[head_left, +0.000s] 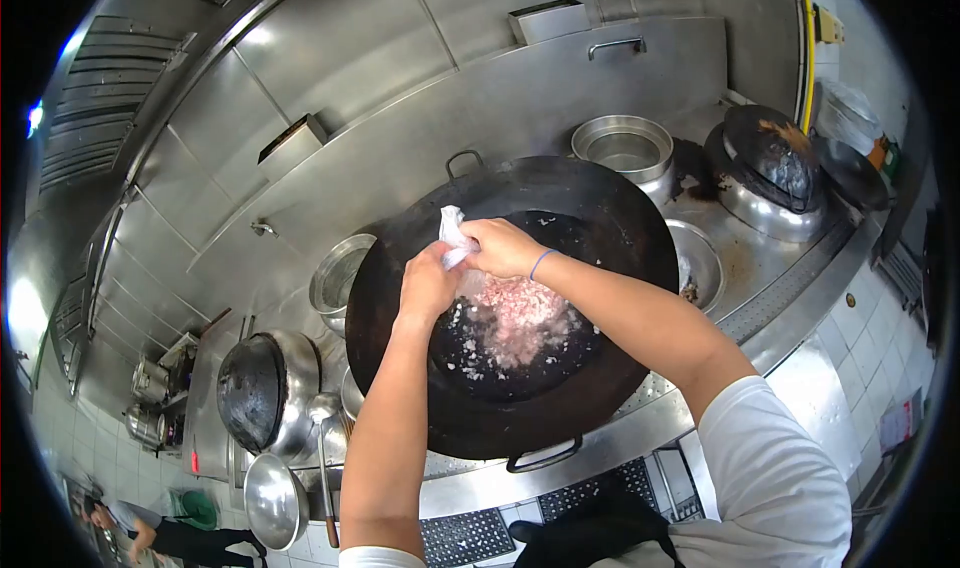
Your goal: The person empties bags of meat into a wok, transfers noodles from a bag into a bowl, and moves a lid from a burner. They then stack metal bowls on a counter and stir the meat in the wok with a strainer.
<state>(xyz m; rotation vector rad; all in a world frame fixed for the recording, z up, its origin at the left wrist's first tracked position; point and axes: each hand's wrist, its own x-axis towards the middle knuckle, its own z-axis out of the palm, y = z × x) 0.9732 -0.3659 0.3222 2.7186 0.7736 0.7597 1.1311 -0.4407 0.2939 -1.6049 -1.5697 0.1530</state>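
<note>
A large black wok point(400, 368) fills the middle of the view, with dark liquid in its bottom. Pale pink minced meat point(520, 313) lies in a heap there, and small white bits float around it. Above the meat, a thin whitish plastic bag point(453, 226) is bunched between my two hands. My left hand point(430, 284) is closed around the bag's lower left side. From the right, my right hand point(503, 249) grips it too, fingers wrapped over it. Part of the bag is hidden by my fingers.
Steel pots point(622, 146) stand behind the wok. A blackened wok point(250, 388) sits on the left burner, near a ladle point(323, 408) and a steel bowl point(274, 503). Another dark wok point(775, 163) is at right. At the lower left edge stands another person point(150, 528).
</note>
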